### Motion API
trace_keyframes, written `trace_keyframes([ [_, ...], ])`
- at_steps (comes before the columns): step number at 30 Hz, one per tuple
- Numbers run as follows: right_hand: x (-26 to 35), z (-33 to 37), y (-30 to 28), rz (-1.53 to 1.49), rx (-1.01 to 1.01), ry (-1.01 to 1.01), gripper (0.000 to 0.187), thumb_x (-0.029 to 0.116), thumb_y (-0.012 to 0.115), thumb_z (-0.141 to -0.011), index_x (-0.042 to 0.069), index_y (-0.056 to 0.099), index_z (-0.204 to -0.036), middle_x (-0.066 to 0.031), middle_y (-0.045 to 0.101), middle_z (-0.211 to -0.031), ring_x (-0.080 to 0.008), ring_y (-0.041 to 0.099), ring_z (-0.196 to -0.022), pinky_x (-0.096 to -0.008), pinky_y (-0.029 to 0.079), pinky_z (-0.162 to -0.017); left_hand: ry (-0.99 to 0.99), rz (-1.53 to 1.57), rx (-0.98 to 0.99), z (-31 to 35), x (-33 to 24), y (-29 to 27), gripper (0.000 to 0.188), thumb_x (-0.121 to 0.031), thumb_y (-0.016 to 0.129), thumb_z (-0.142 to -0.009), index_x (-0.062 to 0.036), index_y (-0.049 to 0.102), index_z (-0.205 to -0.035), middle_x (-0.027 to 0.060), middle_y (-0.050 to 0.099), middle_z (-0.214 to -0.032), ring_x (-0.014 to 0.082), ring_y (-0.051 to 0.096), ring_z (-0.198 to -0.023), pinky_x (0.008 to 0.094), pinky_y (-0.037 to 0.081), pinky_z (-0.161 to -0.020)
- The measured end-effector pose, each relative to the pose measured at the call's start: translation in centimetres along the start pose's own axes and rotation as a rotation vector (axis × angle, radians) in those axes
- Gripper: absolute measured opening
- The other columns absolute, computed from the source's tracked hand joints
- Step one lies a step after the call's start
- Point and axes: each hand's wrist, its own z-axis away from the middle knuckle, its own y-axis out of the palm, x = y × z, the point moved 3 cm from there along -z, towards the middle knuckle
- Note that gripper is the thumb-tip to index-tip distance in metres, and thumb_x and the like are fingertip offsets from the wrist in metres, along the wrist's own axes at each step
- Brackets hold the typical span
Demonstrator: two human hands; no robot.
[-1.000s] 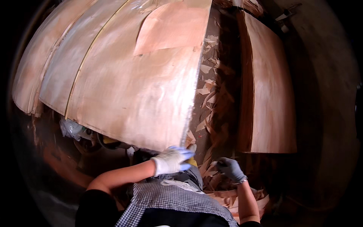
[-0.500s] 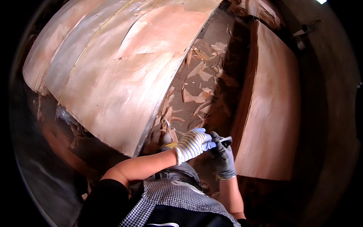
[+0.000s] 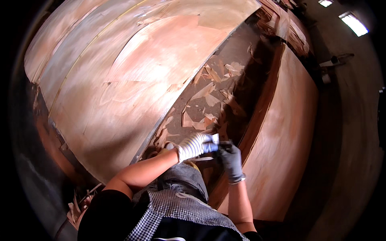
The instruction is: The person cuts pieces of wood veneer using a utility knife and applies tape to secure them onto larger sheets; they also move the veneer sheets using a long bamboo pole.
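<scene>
My left hand (image 3: 195, 147), in a white glove with stripes and blue fingertips, meets my right hand (image 3: 230, 161) in front of my apron. Its fingers are closed by a small white piece (image 3: 216, 138), whose kind I cannot make out. A grey glove covers my right hand, its fingers closed around something dark and mostly hidden. Below the left fingers shows a thin white strip (image 3: 204, 158); whether either hand holds it is unclear. Motion blurs the fingertips of both hands.
A wide stack of wood veneer sheets (image 3: 120, 100) lies to my left, with a yellow line along it. On my right stands a narrower veneer stack (image 3: 287, 128). Torn veneer scraps (image 3: 207, 94) litter the floor between them. More veneer (image 3: 281, 22) is heaped at the far right.
Both hands have shifted slightly left, still together. The view has turned, so both stacks sit differently and bright lights appear at the upper right. The white piece now shows above the left fingers.
</scene>
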Motion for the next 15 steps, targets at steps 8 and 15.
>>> trace_keyframes([
  [8,-1.5,-16.7,5.2,0.367,0.457,0.002,0.014,0.013,0.066,-0.083,0.000,0.065,-0.087,-0.0029,0.065,-0.070,-0.0105,0.059,-0.058,-0.0250,0.045,-0.051,-0.273,-0.351,-0.680,-1.1,0.0,-11.8,0.025,-0.022,0.071,-0.080,0.0004,0.069,-0.091,0.0078,0.070,-0.080,0.0125,0.062,-0.070,0.0276,0.050,-0.067],
  [15,1.9,-28.8,16.0,0.372,0.450,-0.028,0.023,0.019,0.062,-0.085,-0.004,0.064,-0.082,-0.0087,0.066,-0.063,-0.0139,0.062,-0.052,-0.0281,0.048,-0.050,-0.129,-1.403,-1.146,-2.4,-3.1,-21.3,0.047,-0.019,0.064,-0.078,-0.0034,0.053,-0.121,0.0134,0.048,-0.132,0.0269,0.044,-0.123,0.0429,0.030,-0.105],
])
